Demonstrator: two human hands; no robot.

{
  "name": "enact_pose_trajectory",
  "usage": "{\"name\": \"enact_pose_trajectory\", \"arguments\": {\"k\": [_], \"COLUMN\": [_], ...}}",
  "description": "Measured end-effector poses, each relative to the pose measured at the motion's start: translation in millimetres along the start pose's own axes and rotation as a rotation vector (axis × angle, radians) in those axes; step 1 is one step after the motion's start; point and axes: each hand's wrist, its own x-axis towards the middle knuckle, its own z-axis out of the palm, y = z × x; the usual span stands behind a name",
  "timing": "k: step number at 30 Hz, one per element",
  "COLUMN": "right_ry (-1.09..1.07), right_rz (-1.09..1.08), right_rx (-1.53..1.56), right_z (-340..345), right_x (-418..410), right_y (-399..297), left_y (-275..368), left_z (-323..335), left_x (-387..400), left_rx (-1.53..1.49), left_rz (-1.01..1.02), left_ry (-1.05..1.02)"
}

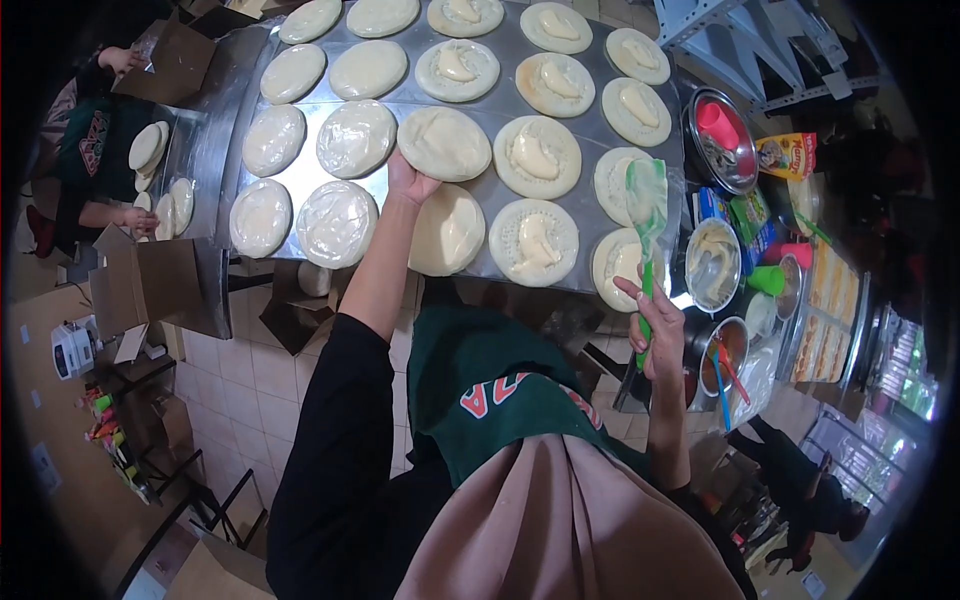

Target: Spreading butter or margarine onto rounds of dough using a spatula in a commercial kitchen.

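Observation:
Rows of pale round flatbreads cover a metal table (480,97). My left hand (411,180) grips the near edge of a plain flatbread (444,144), tilted above another one (448,231). Upright in my right hand (657,330) is the green handle of a spatula (646,187), its blade smeared with cream. Behind that blade lies a flatbread (619,262) with cream. Middle and right rows carry dabs of cream on pricked centres, as on one flatbread (534,241). At the left, several stacks look wrapped in clear plastic, such as one (337,223).
A steel bowl of cream (713,264) and a pot of orange-red sauce (723,355) stand at right, near a large steel bowl (720,141) and a tray of filled pastries (825,315). At left, a co-worker's hand (140,220) touches flatbreads beside a cardboard box (146,289). Metal shelving (750,52) rises upper right.

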Motion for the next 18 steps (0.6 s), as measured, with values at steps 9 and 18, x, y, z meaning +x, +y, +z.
{"name": "enact_pose_trajectory", "arguments": {"k": [9, 18], "right_ry": [-0.026, 0.045], "right_rz": [0.039, -0.491], "right_rx": [-0.113, -0.779], "right_z": [52.3, 120.4], "right_x": [77.9, 245.5], "right_y": [-5.1, 16.5], "left_y": [16.9, 34.6], "left_z": [23.5, 63.5], "left_x": [-3.7, -4.1], "left_rx": [0.297, 0.913], "left_rz": [-0.018, 0.065], "left_ry": [0.556, 0.376]}}
